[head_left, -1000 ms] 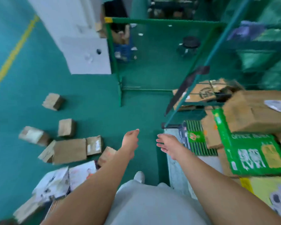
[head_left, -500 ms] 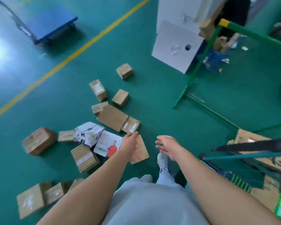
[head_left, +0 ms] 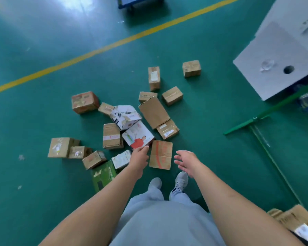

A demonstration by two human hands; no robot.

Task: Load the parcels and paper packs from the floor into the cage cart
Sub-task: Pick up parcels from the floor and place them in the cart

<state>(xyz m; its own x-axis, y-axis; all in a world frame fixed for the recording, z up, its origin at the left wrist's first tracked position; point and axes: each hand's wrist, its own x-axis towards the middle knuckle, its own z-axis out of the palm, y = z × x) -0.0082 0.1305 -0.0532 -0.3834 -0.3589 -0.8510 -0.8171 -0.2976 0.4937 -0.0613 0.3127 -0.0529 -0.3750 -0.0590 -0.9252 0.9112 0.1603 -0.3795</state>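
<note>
Both hands reach down toward the flat brown parcel with red print (head_left: 161, 155), which lies on the green floor (head_left: 43, 201) between them.

The parcel sits just ahead of the person's shoes, its long axis running away from the body, so one long edge faces each hand. The left hand (head_left: 140, 157) hovers by its left edge, fingers held together and holding nothing, with the tips over the corner of the white box with a red-shirted figure (head_left: 137, 135). The right hand (head_left: 187, 161) hangs a little to the right of the parcel, fingers spread and relaxed, also empty. The left looks nearer, so I judge a two-handed pickup by the long sides is likely. The other parcels lie scattered beyond and to the left; loaded cartons (head_left: 295, 222) show at the lower right.
</note>
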